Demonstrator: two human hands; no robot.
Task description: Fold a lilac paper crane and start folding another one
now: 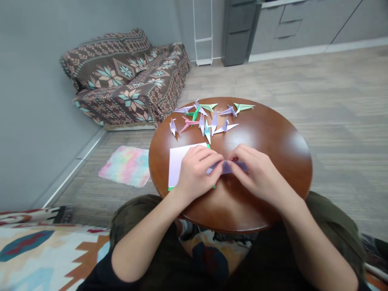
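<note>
At the near edge of a round, glossy brown wooden table (274,161), the person's two bare hands were observed at work, at about 6 o'clock from the table's centre. The left hand (197,173) and the right hand (257,173) were both closed inward, not open, with their fingertips (226,158) meeting on a small folded piece of lilac paper (235,167) and pinching it from either side. That piece was held between the hands, close above the tabletop. A square sheet of pale lilac paper (178,165), with green paper showing at its edges, lay flat at about 8 o'clock, partly beneath the left hand.

A loose cluster of folded paper cranes (209,119) stood at about 12 o'clock, in lilac, pale green, teal and pink. A pink paper crane (188,123) stood at the cluster's left side, and a pale green paper crane (244,107) at its far right.

Beyond the table, a brown patterned sofa (124,76) stood at about 10 o'clock. A fluffy pastel rainbow mat (125,165) lay on the wood-look floor (342,121) at about 9 o'clock.
</note>
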